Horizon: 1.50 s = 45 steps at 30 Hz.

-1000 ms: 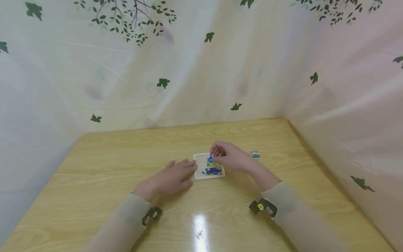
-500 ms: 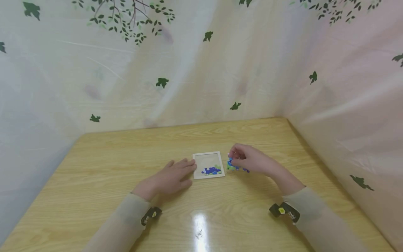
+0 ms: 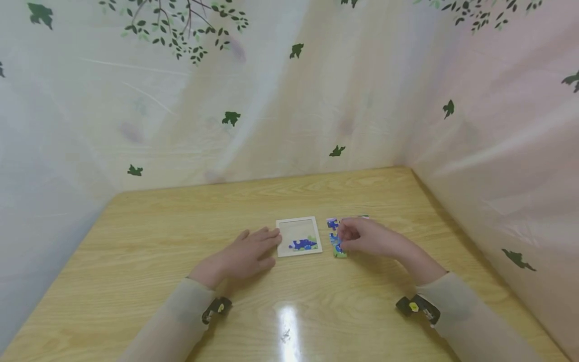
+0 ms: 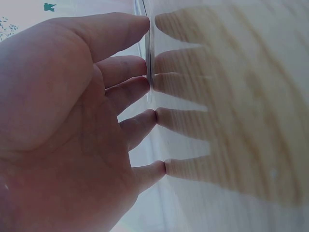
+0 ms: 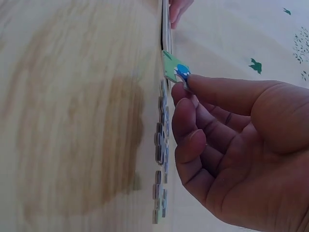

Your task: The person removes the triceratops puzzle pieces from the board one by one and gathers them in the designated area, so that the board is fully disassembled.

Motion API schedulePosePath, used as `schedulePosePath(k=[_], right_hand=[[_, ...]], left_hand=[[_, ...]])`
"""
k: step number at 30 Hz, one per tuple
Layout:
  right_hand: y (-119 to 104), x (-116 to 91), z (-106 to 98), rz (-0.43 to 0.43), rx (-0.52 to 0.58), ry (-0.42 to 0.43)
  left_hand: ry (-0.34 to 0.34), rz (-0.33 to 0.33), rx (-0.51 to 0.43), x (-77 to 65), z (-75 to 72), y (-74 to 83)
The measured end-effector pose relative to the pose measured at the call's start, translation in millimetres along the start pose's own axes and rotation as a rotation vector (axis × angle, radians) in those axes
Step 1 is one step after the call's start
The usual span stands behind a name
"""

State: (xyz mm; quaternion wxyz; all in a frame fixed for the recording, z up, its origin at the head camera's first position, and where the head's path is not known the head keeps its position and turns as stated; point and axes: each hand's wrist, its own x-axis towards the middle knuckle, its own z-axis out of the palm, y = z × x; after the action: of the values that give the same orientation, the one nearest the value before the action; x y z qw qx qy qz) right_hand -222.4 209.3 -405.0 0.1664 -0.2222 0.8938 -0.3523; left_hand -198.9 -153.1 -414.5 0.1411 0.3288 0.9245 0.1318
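My right hand [image 3: 371, 239] is just right of the tray, over the loose puzzle pieces. In the right wrist view its thumb and index finger pinch a green and blue jigsaw piece [image 5: 175, 67], tilted above the table; the other fingers curl in. My left hand [image 3: 251, 253] lies by the left side of the white puzzle tray [image 3: 318, 236], fingertips at its rim. The left wrist view shows those fingers extended, tips on the tabletop. Joined purple-blue and green pieces [image 3: 304, 245] fill the lower right of the tray, whose remaining base is bare.
Several loose jigsaw pieces [image 5: 161, 140] lie flat on the glossy wooden table [image 3: 190, 216], partly hidden under my right hand in the head view. One purple piece [image 3: 332, 223] sits right of the tray. A leaf-printed curtain [image 3: 271, 100] encloses the back and sides.
My right hand has moved from over the tray to the loose pieces at its right, still pinching a piece. The tray's joined pieces and my left hand stay put.
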Motion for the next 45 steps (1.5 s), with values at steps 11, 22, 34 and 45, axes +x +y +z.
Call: schedulePosePath(k=[11,22,34,45], right_hand=[[-1.6,1.0,4.2,-0.01,-0.044,0.021],[-5.9,1.9,6.6,-0.009,-0.113,0.046],[-3.1,1.2,10.3,-0.034,-0.165,0.049],[1.4,4.7,11.4,-0.007,-0.166,0.037]], left_hand=[[0.005,0.009,0.012,1.1,1.6,-3.0],[0.001,0.003,0.009,1.5,2.7,-4.6],[-0.003,-0.005,0.003,0.3,1.7,-2.7],[0.001,0.013,0.004,0.7,0.8,-2.7]])
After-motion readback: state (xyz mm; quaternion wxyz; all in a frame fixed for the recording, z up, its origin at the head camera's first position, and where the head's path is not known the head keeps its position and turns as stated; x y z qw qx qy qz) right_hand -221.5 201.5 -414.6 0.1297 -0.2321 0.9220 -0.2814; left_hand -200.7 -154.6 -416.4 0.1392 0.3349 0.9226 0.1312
